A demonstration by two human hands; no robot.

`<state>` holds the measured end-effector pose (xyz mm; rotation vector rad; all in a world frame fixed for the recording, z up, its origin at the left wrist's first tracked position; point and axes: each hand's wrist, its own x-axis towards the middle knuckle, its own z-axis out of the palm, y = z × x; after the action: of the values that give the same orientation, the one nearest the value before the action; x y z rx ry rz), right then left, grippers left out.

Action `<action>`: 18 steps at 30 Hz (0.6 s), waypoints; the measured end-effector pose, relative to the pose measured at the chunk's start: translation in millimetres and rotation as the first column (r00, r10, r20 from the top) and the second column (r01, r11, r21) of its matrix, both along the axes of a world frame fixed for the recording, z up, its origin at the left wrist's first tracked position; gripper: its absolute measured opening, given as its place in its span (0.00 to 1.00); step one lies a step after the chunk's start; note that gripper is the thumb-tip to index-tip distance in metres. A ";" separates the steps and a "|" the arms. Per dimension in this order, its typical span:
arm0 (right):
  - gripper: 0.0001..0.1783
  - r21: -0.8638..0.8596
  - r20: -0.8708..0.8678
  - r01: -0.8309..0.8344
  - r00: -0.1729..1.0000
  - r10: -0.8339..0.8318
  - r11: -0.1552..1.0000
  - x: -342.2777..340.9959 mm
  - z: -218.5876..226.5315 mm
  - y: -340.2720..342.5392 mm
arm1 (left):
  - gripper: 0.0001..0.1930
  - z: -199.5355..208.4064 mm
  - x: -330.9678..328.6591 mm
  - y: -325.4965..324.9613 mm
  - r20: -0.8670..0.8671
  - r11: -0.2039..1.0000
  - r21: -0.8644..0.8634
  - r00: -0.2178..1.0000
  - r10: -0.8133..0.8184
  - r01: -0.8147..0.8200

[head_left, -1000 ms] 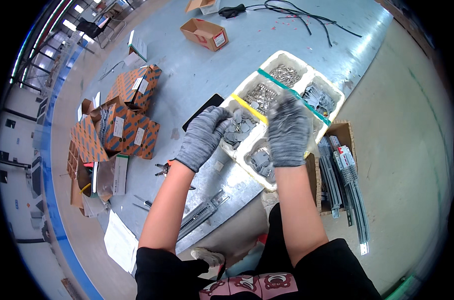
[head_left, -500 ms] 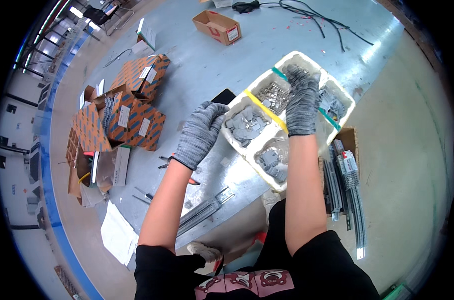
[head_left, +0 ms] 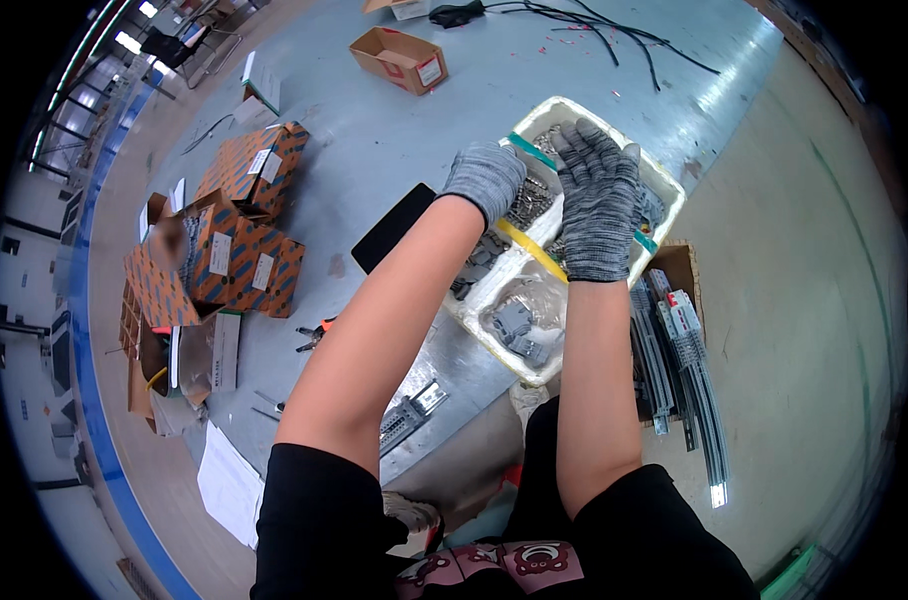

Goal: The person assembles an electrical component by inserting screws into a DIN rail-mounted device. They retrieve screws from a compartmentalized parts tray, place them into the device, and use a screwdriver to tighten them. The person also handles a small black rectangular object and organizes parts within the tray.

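Note:
A white foam box (head_left: 496,352) with several compartments lies tilted on the table, banded with yellow tape (head_left: 534,251) and green tape (head_left: 530,150). Small metal parts (head_left: 527,207) fill one compartment; grey plastic pieces (head_left: 519,326) lie in the nearest one. My left hand (head_left: 486,180), in a grey knit glove, is curled at the box's far left side beside the green tape; its fingertips are hidden. Over the middle and far compartments, my gloved right hand (head_left: 599,205) has its fingers stretched out, nothing visible in them. A black flat tablet-like slab (head_left: 392,230) rests left of the box.
Orange-patterned cartons (head_left: 236,248) stand at the left, and a small brown box (head_left: 398,62) sits at the back near black cables (head_left: 599,22). Pliers (head_left: 314,334) and a metal rail (head_left: 406,416) lie nearer me. Right of the table, a carton holds long rails (head_left: 692,350).
My left hand has moved right and away from me, from beside the box to its far left side, curling up. My right hand's fingers have lifted and straightened. The view has shifted slightly.

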<state>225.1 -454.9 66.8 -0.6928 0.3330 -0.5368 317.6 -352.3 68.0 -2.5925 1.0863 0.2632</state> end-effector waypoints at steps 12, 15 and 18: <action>0.35 0.077 0.144 0.009 0.989 -0.020 0.997 -27.6 7.9 -27.1 | 0.13 -21.8 -2.0 -26.5 0.085 0.988 0.083 0.987 -0.138 0.131; 0.35 0.079 0.072 0.033 0.997 -0.039 0.996 -26.8 11.3 -25.0 | 0.14 -25.7 -2.8 -25.8 0.131 0.997 0.045 0.989 -0.075 0.070; 0.35 0.098 0.100 0.032 0.994 -0.042 0.995 -27.9 13.4 -27.0 | 0.13 -7.9 -3.1 -34.1 -0.025 0.968 0.220 0.992 -0.121 0.124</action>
<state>197.1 -481.9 80.2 -0.5646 0.2750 -0.5850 314.4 -386.4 60.0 -2.3213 1.1458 0.3488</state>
